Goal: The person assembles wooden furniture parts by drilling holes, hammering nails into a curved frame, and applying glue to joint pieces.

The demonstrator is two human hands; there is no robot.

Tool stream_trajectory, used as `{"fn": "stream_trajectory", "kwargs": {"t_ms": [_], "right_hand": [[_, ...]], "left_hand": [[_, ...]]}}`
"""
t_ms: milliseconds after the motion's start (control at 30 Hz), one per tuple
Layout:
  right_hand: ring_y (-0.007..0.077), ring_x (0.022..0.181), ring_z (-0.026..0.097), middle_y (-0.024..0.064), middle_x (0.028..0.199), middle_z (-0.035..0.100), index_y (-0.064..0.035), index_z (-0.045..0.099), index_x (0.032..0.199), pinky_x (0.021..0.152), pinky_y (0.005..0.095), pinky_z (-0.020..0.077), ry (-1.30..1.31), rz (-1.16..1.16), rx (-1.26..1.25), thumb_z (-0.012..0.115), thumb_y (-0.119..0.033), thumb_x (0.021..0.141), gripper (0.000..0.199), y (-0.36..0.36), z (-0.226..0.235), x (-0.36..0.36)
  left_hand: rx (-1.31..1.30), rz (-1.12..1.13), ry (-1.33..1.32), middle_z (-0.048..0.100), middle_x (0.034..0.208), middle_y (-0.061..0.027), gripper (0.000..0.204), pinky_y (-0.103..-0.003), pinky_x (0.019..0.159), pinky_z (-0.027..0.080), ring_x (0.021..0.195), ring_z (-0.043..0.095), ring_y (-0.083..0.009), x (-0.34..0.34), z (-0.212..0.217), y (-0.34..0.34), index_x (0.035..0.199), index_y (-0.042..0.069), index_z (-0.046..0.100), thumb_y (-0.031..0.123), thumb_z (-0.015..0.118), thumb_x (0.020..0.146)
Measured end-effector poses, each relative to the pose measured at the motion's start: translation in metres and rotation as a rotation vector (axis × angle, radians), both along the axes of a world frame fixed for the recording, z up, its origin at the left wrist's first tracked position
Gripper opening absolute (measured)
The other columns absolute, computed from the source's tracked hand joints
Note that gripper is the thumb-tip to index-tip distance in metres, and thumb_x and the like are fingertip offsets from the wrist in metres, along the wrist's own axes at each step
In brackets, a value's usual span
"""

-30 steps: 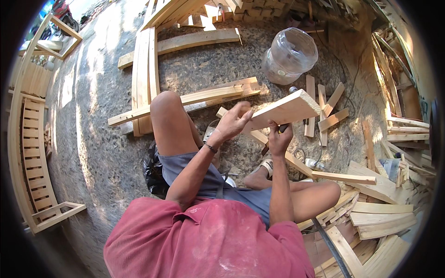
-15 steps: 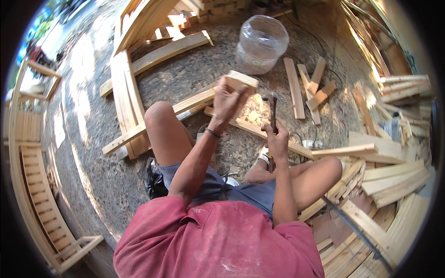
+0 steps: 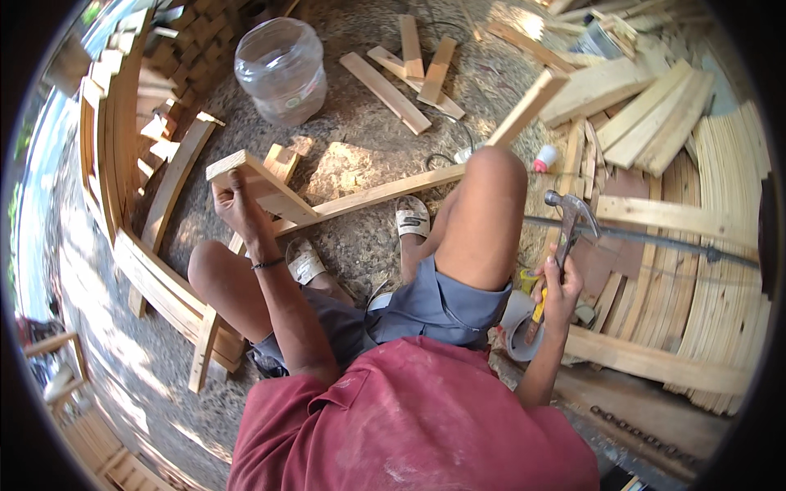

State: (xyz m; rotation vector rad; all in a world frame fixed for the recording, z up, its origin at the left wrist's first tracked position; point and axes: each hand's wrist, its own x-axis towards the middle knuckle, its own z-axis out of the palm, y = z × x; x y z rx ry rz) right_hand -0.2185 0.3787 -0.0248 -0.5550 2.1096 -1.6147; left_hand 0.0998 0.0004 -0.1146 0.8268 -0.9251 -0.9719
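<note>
My left hand (image 3: pixel 237 204) is closed around the raised end of a short wooden board (image 3: pixel 278 190). The board's lower end meets a long wooden strip (image 3: pixel 377 192) lying across in front of my feet. At the strip's far right end another wooden piece (image 3: pixel 528 106) sticks up at an angle. Off to the right of my knee, my right hand (image 3: pixel 561 282) grips a claw hammer (image 3: pixel 569 214) by its dark handle, which has a yellow part. The hammer head points up and away. Just below that hand is a small white bucket (image 3: pixel 524 337), its contents hard to make out.
A clear plastic container (image 3: pixel 282 74) stands ahead on the dirt floor. Loose wood pieces (image 3: pixel 385 92) lie beside it. Stacked slats (image 3: pixel 712 270) and boards fill the right side. Curved timber pieces (image 3: pixel 164 278) lie left, and a small white-and-red bottle (image 3: pixel 544 158) is near my knee.
My view has turned to the right. My right hand has carried the hammer from in front of me out to the right, near the bucket. My left hand still holds the board.
</note>
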Motion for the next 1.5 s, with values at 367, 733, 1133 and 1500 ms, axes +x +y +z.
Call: {"fn": "stream_trajectory", "kwargs": {"t_ms": [367, 733, 1133, 1500], "right_hand": [[0.0335, 0.071, 0.067, 0.0235, 0.08, 0.066, 0.0013, 0.064, 0.095, 0.066, 0.0423, 0.0505, 0.237, 0.048, 0.541, 0.06, -0.022, 0.088, 0.024, 0.03, -0.198, -0.004], [0.043, 0.095, 0.065, 0.022, 0.099, 0.07, -0.0064, 0.057, 0.125, 0.083, 0.0546, 0.0509, 0.369, 0.534, 0.854, 0.064, -0.028, 0.086, 0.045, -0.059, -0.324, 0.006], [0.0407, 0.11, 0.062, 0.0213, 0.123, 0.061, 0.0019, 0.056, 0.128, 0.09, 0.05, 0.0499, 0.543, -0.355, 0.874, 0.072, -0.041, 0.084, 0.063, -0.105, -0.377, -0.112], [0.0389, 0.11, 0.064, 0.0215, 0.125, 0.063, 0.0025, 0.051, 0.133, 0.093, 0.0504, 0.0509, -0.362, -0.163, 0.468, 0.07, -0.048, 0.086, 0.072, -0.141, -0.353, -0.161]], "left_hand": [[0.155, -0.218, -0.087, 0.062, 0.11, -0.0122, 0.043, -0.035, 0.092, 0.046, 0.102, 0.058, -0.0171, 0.06, -0.031, -0.018, 0.119, 0.0, 0.054, 0.034, 0.068, 0.097], [0.065, -0.132, -0.067, 0.058, 0.113, -0.0071, 0.049, -0.031, 0.089, 0.044, 0.104, 0.055, -0.0127, 0.04, -0.002, 0.02, 0.123, 0.004, 0.05, 0.042, 0.067, 0.096], [-0.002, -0.145, -0.095, 0.049, 0.102, -0.0058, 0.059, -0.034, 0.089, 0.043, 0.096, 0.051, -0.0175, 0.027, -0.006, 0.02, 0.112, 0.004, 0.052, 0.058, 0.064, 0.092], [0.247, -0.13, -0.167, 0.06, 0.107, -0.0052, 0.052, -0.029, 0.089, 0.045, 0.102, 0.056, -0.0131, 0.024, -0.003, 0.018, 0.115, 0.002, 0.055, 0.049, 0.067, 0.093]]}}
